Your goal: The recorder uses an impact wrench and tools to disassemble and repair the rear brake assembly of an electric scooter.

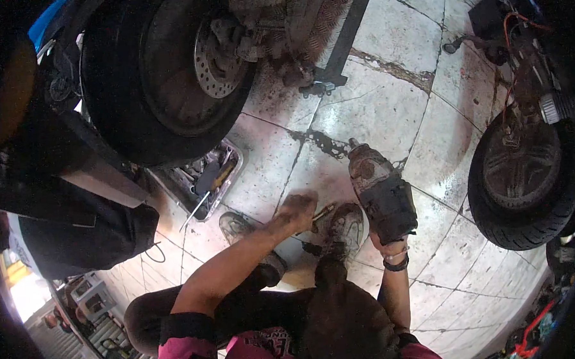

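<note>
The grimy power tool (384, 198) is held over the tiled floor (387, 101), nose pointing away from the person, with the right hand (385, 246) gripping its near end, presumably to bear its weight; the finger placement is largely hidden beneath the dark casing. The left hand (296, 212) appears closed around a slim metal piece (325, 212), probably to keep it secure. Farther left, a tool tray (226, 189) lies beside the disc-braked wheel (126, 90), apparently for easy reach, with a screwdriver shaft (195, 211) overhanging its near edge.
</note>
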A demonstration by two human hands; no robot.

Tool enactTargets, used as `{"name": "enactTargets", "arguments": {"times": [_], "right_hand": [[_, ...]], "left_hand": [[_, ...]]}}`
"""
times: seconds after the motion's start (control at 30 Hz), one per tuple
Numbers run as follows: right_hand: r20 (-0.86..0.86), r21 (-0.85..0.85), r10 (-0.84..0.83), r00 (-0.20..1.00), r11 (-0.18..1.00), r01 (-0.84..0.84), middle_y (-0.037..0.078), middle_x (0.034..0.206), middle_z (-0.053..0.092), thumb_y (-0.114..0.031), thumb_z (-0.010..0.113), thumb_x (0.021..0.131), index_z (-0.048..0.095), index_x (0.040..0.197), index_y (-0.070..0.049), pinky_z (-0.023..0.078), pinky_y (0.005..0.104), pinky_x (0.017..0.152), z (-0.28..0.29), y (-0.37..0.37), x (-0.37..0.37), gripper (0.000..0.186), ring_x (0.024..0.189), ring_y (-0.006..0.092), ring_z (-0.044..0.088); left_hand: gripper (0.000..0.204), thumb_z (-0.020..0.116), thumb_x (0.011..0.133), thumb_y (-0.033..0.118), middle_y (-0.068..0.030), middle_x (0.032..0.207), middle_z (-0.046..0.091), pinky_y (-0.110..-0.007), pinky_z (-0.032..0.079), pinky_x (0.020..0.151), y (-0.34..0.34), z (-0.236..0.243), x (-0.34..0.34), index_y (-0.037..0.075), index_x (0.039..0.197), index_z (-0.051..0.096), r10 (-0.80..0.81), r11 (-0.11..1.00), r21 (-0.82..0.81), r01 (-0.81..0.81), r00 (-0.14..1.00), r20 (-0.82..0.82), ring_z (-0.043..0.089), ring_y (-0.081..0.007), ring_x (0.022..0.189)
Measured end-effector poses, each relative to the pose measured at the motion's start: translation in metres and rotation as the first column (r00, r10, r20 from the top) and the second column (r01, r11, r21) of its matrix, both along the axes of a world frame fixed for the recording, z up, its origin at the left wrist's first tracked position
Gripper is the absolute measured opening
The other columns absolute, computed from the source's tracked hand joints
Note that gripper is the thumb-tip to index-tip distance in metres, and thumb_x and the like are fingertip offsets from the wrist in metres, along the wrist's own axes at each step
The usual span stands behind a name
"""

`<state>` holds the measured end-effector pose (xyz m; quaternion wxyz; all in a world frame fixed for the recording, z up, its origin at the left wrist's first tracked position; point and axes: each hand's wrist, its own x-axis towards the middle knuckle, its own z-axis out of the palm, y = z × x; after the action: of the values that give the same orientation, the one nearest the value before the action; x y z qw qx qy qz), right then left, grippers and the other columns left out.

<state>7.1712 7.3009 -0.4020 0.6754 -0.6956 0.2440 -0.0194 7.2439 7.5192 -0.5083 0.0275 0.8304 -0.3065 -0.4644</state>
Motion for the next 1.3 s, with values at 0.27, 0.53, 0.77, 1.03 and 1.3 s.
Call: {"name": "enactTargets", "arguments": {"times": [0.27, 0.53, 0.77, 1.03, 1.3], "right_hand": [[-0.013, -0.874, 0.418, 0.908, 0.436, -0.214, 0.01, 0.126, 0.065, -0.041, 0.072, 0.077, 0.061, 0.13, -0.012, 0.038, 0.0483, 0.108, -0.033, -0.009, -0.024, 0.061, 0.121, 0.035, 0.056], [0.124, -0.133, 0.08, 0.989, 0.989, -0.064, 0.015, 0.137, 0.054, -0.032, 0.064, 0.088, 0.044, 0.142, -0.007, 0.051, 0.0436, 0.096, -0.031, 0.009, -0.021, 0.062, 0.121, 0.0297, 0.057], [0.302, 0.656, -0.246, 0.921, 0.755, -0.013, 0.014, 0.118, 0.065, -0.02, 0.042, 0.103, 0.054, 0.128, 0.001, 0.055, 0.0357, 0.09, 0.027, 0.024, 0.016, 0.035, 0.104, 0.0237, 0.065], [0.382, -0.497, 0.198, 0.902, 0.868, 0.02, 0.02, 0.109, 0.068, -0.016, 0.056, 0.095, 0.058, 0.121, 0.006, 0.054, 0.0392, 0.086, -0.01, -0.004, 0.013, 0.034, 0.099, 0.0332, 0.068], [-0.032, -0.174, 0.1, 0.995, 0.979, -0.104, 0.015, 0.103, 0.069, -0.011, 0.063, 0.09, 0.065, 0.112, 0.001, 0.055, 0.0359, 0.077, 0.037, -0.005, 0.023, 0.025, 0.091, 0.0312, 0.068]], "left_hand": [[0.037, 0.07, 0.087, 0.037, -0.0194, 0.085, 0.071, -0.041, 0.052, 0.075, 0.003, -0.025, 0.025, 0.0, 0.084, 0.071, 0.425, 0.838, -0.312, -0.448, 0.894, -0.142, 0.068, -0.0303, 0.077], [0.038, 0.052, 0.1, 0.041, -0.0053, 0.078, 0.059, -0.034, 0.05, 0.063, -0.072, 0.101, 0.115, 0.005, 0.113, 0.058, 0.439, -0.542, -0.036, -0.839, -0.246, -0.864, 0.058, -0.0193, 0.066], [0.032, 0.051, 0.1, 0.037, -0.0078, 0.075, 0.054, -0.037, 0.05, 0.062, -0.086, 0.125, 0.107, 0.007, 0.11, 0.051, 0.325, -0.59, 0.015, -0.808, -0.254, -0.911, 0.058, -0.0234, 0.069], [0.04, 0.048, 0.101, 0.047, -0.0071, 0.076, 0.055, -0.034, 0.049, 0.062, -0.085, 0.133, 0.105, 0.007, 0.099, 0.05, 0.04, -0.436, 0.162, -0.885, -0.199, -0.979, 0.056, -0.0198, 0.065], [0.034, 0.052, 0.099, 0.038, -0.0064, 0.073, 0.052, -0.035, 0.045, 0.067, -0.083, 0.112, 0.113, 0.005, 0.092, 0.053, 0.437, -0.5, -0.115, -0.858, -0.136, -0.889, 0.053, -0.0206, 0.067]]}}
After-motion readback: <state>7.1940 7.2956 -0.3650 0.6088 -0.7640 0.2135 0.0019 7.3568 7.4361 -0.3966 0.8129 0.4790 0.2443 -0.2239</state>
